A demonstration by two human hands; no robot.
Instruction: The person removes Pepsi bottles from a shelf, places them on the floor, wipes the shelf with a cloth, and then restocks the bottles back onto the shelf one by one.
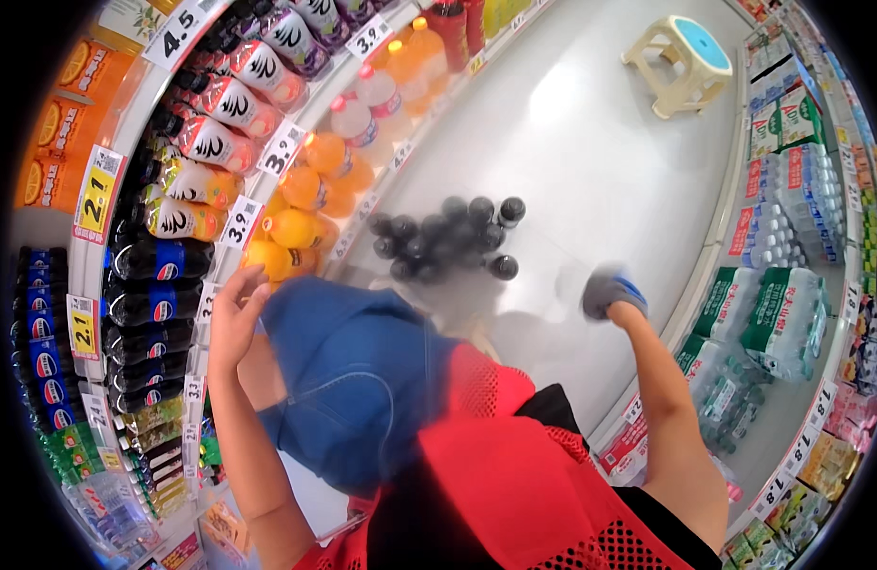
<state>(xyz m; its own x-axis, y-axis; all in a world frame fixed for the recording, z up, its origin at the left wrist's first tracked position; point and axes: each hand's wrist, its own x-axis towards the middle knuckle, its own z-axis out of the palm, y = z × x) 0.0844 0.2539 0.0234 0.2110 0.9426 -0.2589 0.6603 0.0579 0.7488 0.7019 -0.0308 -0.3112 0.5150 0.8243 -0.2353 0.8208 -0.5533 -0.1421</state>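
Observation:
My right hand (625,312) grips a dark cola bottle (599,293) with a blue label, held out over the floor and blurred. On the floor before me stands a group of dark bottles (445,239), seen from their black caps; some are blurred. My left hand (235,313) is beside the lower left shelf, thumb and fingers apart with nothing in them. Its fingertips are by a yellow-orange drink bottle (267,260); whether they touch cannot be made out. Pepsi bottles (160,258) lie stacked on the shelf left of that hand.
My bent knee (353,385) in blue denim fills the lower middle. Shelves with price labels (240,222) line the left side. A plastic stool (684,60) with a blue top stands on the aisle floor (552,157). Shrink-wrapped water packs (784,320) lie on the right shelves.

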